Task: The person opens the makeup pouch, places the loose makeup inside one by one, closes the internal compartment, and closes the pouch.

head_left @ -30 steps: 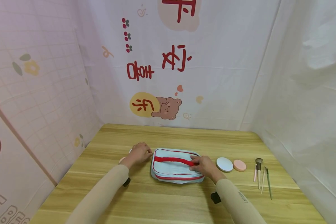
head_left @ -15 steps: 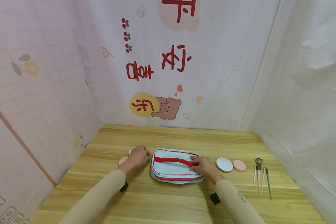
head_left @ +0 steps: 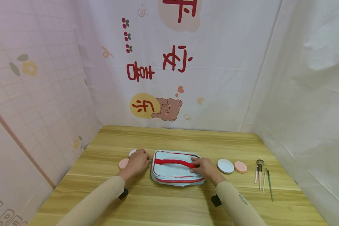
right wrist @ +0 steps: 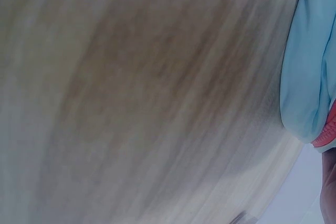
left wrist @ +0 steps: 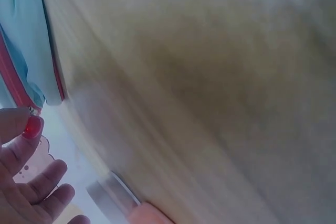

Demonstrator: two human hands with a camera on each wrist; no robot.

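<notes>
A light blue cosmetic bag (head_left: 172, 169) with red piping and a red strap handle (head_left: 175, 161) lies on the wooden table. At its left end, my left hand (head_left: 137, 161) pinches a red zipper pull (left wrist: 33, 126) between thumb and index finger, as the left wrist view shows; its other fingers are loosely bent. My right hand (head_left: 206, 169) holds the bag's right end, thumb and fingers on top around the end of the strap. Only a sliver of that hand shows in the right wrist view, beside the blue fabric.
Left of the bag lie a white round case (head_left: 132, 153) and a pink round case (head_left: 123, 164). Right of it are a larger white round case (head_left: 225, 166), another pink one (head_left: 240, 167) and several makeup brushes (head_left: 260, 172). White printed cloth (head_left: 214, 78) surrounds the table.
My left hand has shifted slightly toward me at the bag's left end, uncovering more of the two round cases. The right hand and the bag stay nearly in place.
</notes>
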